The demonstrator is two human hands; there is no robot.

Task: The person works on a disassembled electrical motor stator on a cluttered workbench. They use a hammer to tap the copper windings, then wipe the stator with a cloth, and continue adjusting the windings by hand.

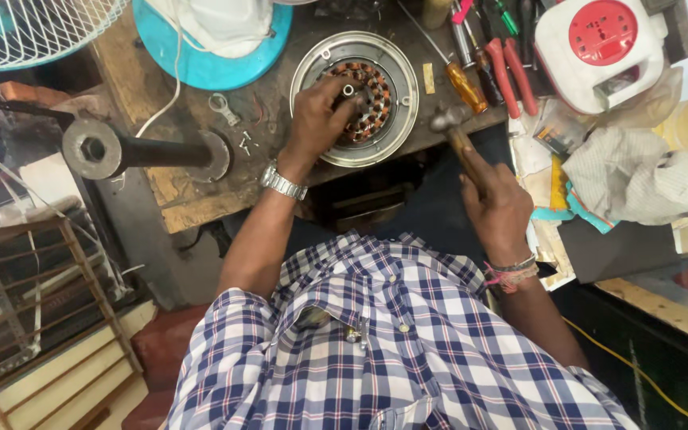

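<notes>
A round metal fan motor [355,99] with copper windings lies on the worn wooden bench [153,95]. My left hand [317,119], with a metal watch on its wrist, rests on the motor's left side, fingers curled over the windings near the centre shaft. My right hand [493,199] grips the wooden handle of a hammer [449,121], whose steel head hangs just right of the motor at the bench edge.
A dark metal pipe stand [129,151] sits at the left of the bench. Screwdrivers and red-handled pliers [503,72] lie at the back right beside a white and red socket box [598,48]. A teal fan base [208,48], rags [646,175] and a fan grille [33,28] surround the bench.
</notes>
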